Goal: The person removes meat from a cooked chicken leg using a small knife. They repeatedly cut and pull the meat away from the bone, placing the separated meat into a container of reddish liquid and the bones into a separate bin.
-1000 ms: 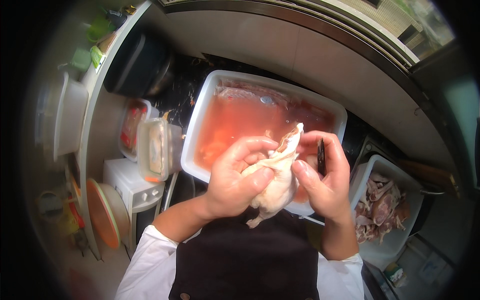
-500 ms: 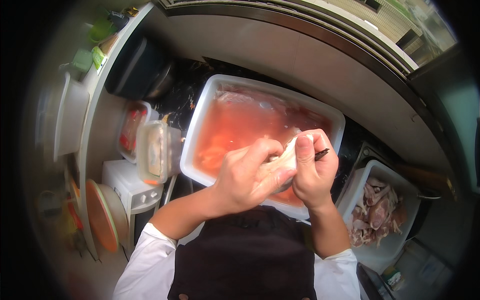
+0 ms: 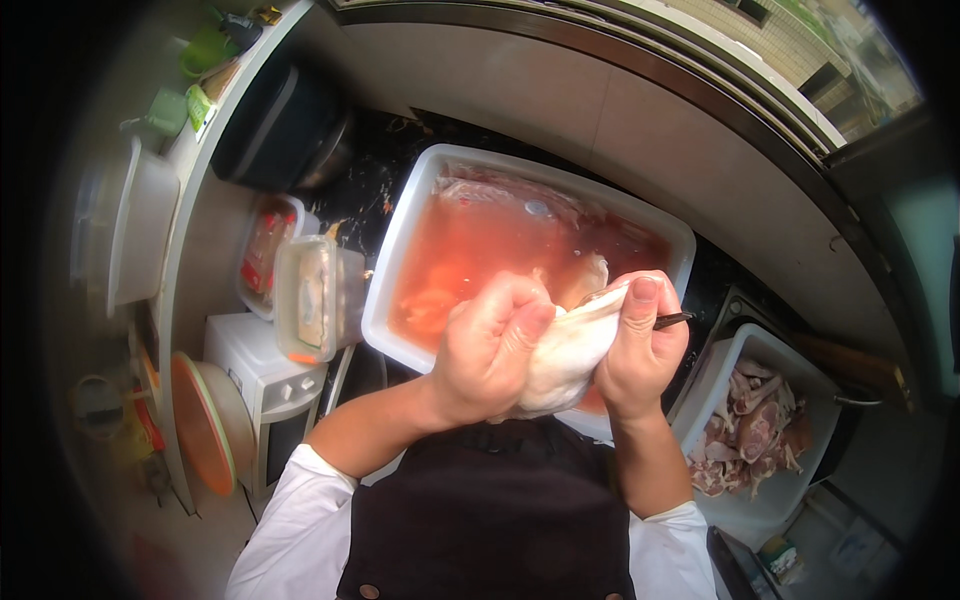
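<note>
Over the near side of a white tub (image 3: 394,250) of reddish water, both my hands grip a pale, skin-covered piece of raw poultry (image 3: 572,355). My left hand (image 3: 485,345) is closed on its left part, thumb on top. My right hand (image 3: 640,345) pinches its upper right edge between thumb and curled fingers, so the skin is stretched between the hands. A thin dark tool (image 3: 672,319) sticks out to the right from my right fist; its kind is hidden. Another pale piece (image 3: 588,282) shows just behind the hands, and more meat lies in the water.
At right, a second white tub (image 3: 728,360) holds several raw meat pieces (image 3: 755,425). On the left are clear plastic containers (image 3: 318,300), a white appliance with knobs (image 3: 265,365) and a shelf (image 3: 185,190). A wall (image 3: 600,95) and window frame bound the far side.
My hands have drawn slightly apart, and the poultry piece now hangs wider and more exposed between them. My right hand has shifted a little to the right with the dark tool.
</note>
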The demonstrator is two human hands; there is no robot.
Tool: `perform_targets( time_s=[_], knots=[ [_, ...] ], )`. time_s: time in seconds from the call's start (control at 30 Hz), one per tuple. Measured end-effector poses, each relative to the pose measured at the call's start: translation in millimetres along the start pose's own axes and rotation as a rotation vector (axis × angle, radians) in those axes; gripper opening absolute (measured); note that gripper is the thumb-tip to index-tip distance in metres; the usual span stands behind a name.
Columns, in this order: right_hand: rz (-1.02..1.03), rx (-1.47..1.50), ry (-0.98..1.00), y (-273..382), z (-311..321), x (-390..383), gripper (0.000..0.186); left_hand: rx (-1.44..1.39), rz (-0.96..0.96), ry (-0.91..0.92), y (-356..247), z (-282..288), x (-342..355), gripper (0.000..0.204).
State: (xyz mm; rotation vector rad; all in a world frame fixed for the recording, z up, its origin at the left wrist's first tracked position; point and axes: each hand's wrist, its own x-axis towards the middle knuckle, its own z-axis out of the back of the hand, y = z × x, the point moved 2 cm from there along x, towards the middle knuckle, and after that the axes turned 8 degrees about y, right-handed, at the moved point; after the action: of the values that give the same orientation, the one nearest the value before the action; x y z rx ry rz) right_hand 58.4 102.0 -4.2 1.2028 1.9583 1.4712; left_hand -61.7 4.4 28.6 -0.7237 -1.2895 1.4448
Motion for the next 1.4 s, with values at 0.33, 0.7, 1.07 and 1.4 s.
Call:
perform_targets(
  time_s=[0.33, 0.7, 1.07, 1.4],
  knots=[
    [-0.071, -0.003, 0.088, 8, -2, -2, 0.029, 0.129, -0.050, 0.106, -4, -8, 10, 0.017],
    [-0.063, 0.041, 0.052, 10, -3, -6, 0.025, -0.012, 0.085, 0.181, -5, -5, 2, 0.019],
    [-0.082, 0.075, 0.118, 6, -2, -4, 0.019, 0.149, 0.039, 0.273, -10, -9, 15, 0.020],
    [-0.188, -0.038, 0.297, 15, 7, -12, 0.014, -0.172, 0.151, 0.063, -2, -9, 10, 0.024]
  ],
)
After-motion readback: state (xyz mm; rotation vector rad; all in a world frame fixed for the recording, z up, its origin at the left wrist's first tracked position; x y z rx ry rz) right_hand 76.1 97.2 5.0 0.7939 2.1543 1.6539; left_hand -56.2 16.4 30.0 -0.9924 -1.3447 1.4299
